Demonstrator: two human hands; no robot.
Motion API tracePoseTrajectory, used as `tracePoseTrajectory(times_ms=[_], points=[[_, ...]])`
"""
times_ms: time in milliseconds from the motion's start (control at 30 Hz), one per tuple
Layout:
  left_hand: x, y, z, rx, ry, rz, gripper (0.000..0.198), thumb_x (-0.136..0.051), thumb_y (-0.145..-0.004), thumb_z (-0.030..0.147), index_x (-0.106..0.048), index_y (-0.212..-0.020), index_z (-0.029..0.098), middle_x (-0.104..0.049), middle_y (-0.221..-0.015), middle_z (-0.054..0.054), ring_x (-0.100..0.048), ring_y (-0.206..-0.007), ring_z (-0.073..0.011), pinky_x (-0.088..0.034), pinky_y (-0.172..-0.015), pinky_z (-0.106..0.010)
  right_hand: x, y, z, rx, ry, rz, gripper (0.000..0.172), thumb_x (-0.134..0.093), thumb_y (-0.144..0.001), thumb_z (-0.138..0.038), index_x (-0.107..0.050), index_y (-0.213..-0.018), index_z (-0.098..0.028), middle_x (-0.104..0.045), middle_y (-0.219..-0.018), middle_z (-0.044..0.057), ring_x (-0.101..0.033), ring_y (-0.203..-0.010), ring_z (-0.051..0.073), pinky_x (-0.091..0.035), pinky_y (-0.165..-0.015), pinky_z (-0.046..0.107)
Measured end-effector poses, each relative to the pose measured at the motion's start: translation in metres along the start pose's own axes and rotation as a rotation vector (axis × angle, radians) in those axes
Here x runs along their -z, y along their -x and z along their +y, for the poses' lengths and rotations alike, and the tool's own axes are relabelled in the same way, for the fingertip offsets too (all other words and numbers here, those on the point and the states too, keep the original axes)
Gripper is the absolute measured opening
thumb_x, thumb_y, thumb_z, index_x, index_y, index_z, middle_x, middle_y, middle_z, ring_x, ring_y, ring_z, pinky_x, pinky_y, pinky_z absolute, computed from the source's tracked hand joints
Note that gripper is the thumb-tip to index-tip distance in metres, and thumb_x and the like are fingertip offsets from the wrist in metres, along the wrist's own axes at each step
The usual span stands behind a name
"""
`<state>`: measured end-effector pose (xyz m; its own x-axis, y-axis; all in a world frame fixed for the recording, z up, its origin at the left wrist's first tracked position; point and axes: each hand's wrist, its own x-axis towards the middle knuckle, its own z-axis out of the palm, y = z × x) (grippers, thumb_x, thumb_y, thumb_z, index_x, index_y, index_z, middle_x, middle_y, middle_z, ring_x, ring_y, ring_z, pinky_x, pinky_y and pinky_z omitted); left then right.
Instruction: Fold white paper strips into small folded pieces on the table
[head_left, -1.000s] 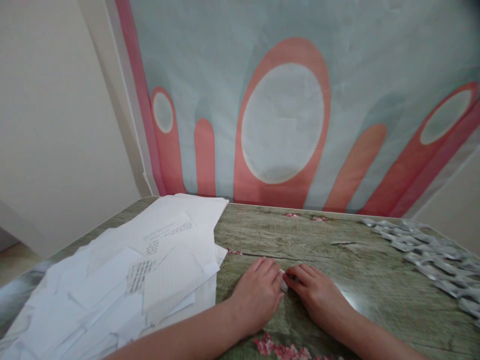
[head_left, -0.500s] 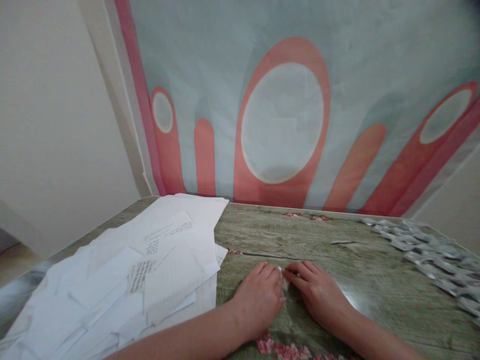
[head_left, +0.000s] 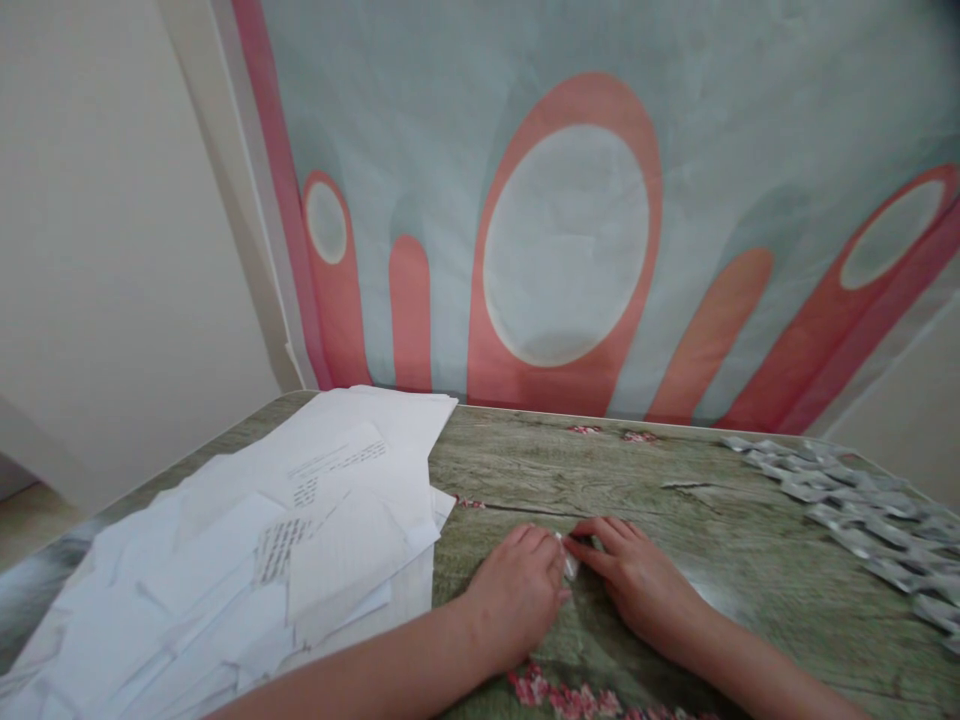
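A small folded piece of white paper [head_left: 571, 562] lies at the table surface between my hands, mostly covered by fingers. My left hand [head_left: 519, 592] is closed over its left side, fingers curled together and resting on the table. From the other side, my right hand [head_left: 631, 568] pinches or presses the paper's upper edge with thumb and index finger; the other fingers are bent above. Just left of my left hand spreads a pile of loose white paper sheets [head_left: 345, 570], some with printed text.
Rows of small grey-white folded pieces [head_left: 862, 520] lie along the right side of the wood-patterned table [head_left: 540, 470]. Behind the table's far edge hangs a grey-green and red printed sheet [head_left: 420, 130]. A pale wall [head_left: 112, 200] stands at the left.
Both hands stay in nearly the same place on the small paper. My right hand's fingers have shifted slightly, and a bit more of the paper shows.
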<state>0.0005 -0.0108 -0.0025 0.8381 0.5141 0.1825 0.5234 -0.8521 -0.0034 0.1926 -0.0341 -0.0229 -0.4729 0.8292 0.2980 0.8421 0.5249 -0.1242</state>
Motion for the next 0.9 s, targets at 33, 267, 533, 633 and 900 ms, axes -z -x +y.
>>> tracePoseTrajectory(times_ms=[33, 267, 533, 633, 900], points=[[0.001, 0.000, -0.002, 0.007, 0.016, -0.001, 0.033, -0.059, -0.082, 0.029, -0.056, -0.108, 0.009, -0.060, -0.100, -0.009, -0.051, -0.098, -0.0236, -0.040, -0.091, -0.036, 0.000, 0.000, 0.001, 0.009, -0.015, 0.007, 0.050, -0.051, -0.076, 0.000, -0.058, -0.117, -0.028, -0.060, -0.104, 0.006, -0.053, -0.094, 0.022, -0.043, -0.081, 0.037], [-0.003, -0.003, -0.014, 0.038, 0.129, 0.046, 0.018, -0.055, -0.086, 0.027, -0.061, -0.100, 0.017, -0.062, -0.090, -0.004, -0.054, -0.089, -0.0185, -0.043, -0.084, -0.031, 0.000, 0.002, 0.005, 0.067, -0.097, 0.089, 0.027, -0.050, -0.087, -0.015, -0.063, -0.108, -0.026, -0.063, -0.095, 0.005, -0.056, -0.087, 0.019, -0.043, -0.078, 0.034], [-0.009, -0.004, -0.025, -0.018, 0.200, 0.098, 0.017, -0.050, -0.090, 0.028, -0.064, -0.094, 0.019, -0.065, -0.089, -0.002, -0.057, -0.089, -0.0165, -0.041, -0.086, -0.030, -0.009, 0.000, 0.008, 0.063, -0.183, 0.108, 0.019, -0.050, -0.089, -0.024, -0.066, -0.100, -0.025, -0.064, -0.091, 0.005, -0.057, -0.084, 0.019, -0.044, -0.075, 0.033], [-0.008, -0.003, -0.026, -0.010, 0.204, 0.106, 0.018, -0.049, -0.090, 0.027, -0.064, -0.095, 0.019, -0.066, -0.089, -0.002, -0.058, -0.089, -0.0169, -0.040, -0.087, -0.031, -0.009, -0.002, 0.009, 0.015, -0.281, 0.097, 0.019, -0.049, -0.089, -0.023, -0.066, -0.098, -0.025, -0.063, -0.090, 0.005, -0.057, -0.084, 0.019, -0.044, -0.076, 0.032], [-0.003, -0.003, -0.028, 0.158, 0.393, 0.118, 0.007, -0.060, -0.082, 0.024, -0.065, -0.083, 0.020, -0.065, -0.087, -0.001, -0.057, -0.085, -0.0170, -0.041, -0.080, -0.028, -0.005, -0.006, 0.010, -0.117, -0.535, 0.064, 0.015, -0.051, -0.088, -0.026, -0.065, -0.085, -0.022, -0.061, -0.086, 0.004, -0.056, -0.082, 0.018, -0.045, -0.075, 0.030]])
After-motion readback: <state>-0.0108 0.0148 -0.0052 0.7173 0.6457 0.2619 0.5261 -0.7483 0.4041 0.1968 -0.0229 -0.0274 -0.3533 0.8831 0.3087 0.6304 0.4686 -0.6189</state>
